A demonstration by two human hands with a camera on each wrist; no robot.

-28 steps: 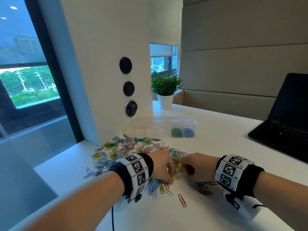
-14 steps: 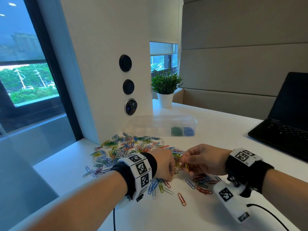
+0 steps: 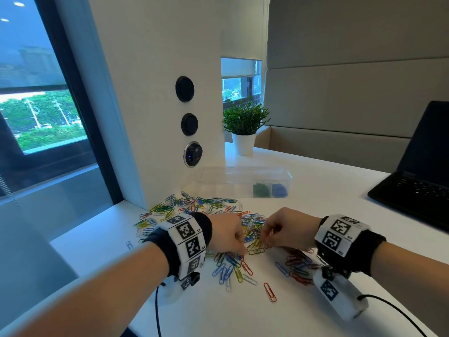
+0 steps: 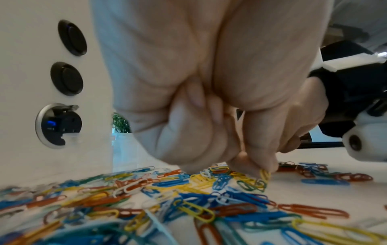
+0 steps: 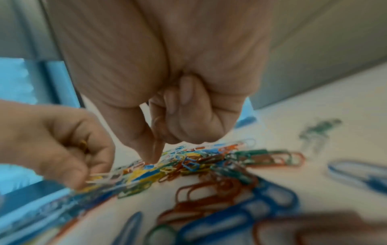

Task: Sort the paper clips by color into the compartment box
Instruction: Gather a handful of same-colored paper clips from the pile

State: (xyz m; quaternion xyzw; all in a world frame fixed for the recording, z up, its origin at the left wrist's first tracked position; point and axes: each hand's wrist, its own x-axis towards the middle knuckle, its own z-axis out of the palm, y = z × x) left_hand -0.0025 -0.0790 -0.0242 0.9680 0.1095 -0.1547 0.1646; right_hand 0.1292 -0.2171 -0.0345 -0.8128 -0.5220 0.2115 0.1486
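Both my hands are down in the paper clip pile (image 3: 213,215), mid-table, working the yellow cluster (image 3: 254,245) between them. My left hand (image 3: 227,235) is curled, thumb and forefinger pinching a yellow clip (image 4: 264,174) at the pile's near edge; the wrist view shows it clearly. My right hand (image 3: 286,231) has its fingers curled with the forefinger (image 5: 154,149) poking down into the clips; whether it actually has one pinched, I cannot tell, since that view is blurred.

The compartment box (image 3: 243,182) sits at 12 o'clock past the pile, clear plastic, with green clips (image 3: 261,190) and blue clips (image 3: 279,190) already in its two right-end cells; the other cells look unfilled. Red clips (image 3: 298,266) lie gathered at 4 o'clock under my right wrist, blue ones at 6 o'clock.

Judgement: the step is gathering yellows, and the task is early, with most of the pile unsorted. To do it well, lift the pinched clip straight up so that hooked neighbours shake off, check that no green rides along, collect several yellows in the left hand, then carry them to one free cell next to green. The risk is tangled clips dragging the wrong colours in.
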